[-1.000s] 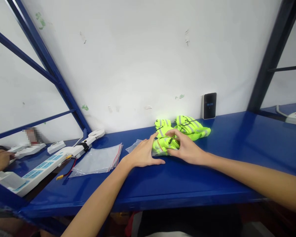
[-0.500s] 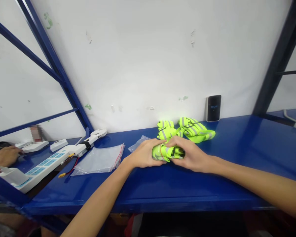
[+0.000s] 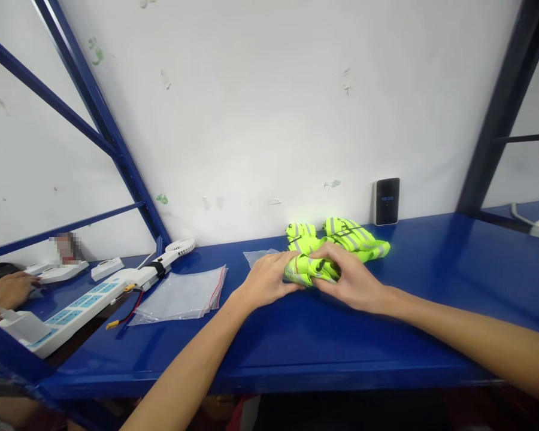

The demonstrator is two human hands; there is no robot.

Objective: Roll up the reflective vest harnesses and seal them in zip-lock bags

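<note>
Both hands hold a rolled fluorescent-yellow reflective strap [image 3: 317, 270] with grey stripes, just above the blue table. My left hand [image 3: 269, 278] is closed round its left end, where a red line and a clear shine look like the mouth of a zip bag over the roll. Most of that bag is hidden by my fingers. On the right end, my right hand [image 3: 353, 278] grips the roll between thumb and fingers, and loose folds stick out there. Behind the hands lie more reflective straps [image 3: 357, 236]. A clear plastic bag [image 3: 257, 256] lies flat behind my left hand.
Left of my forearm is a stack of clear zip bags [image 3: 179, 294]. Beyond it are a power strip [image 3: 87, 302], a small white fan [image 3: 179, 246] and a red-black cable [image 3: 132, 308]. A black-faced device [image 3: 387, 202] leans on the wall. Another person's hand [image 3: 11, 290] is at far left.
The hands have shifted slightly right with the roll, and its yellow folds have turned a little in the grip. The view has tilted slightly. Both hands keep their hold.
</note>
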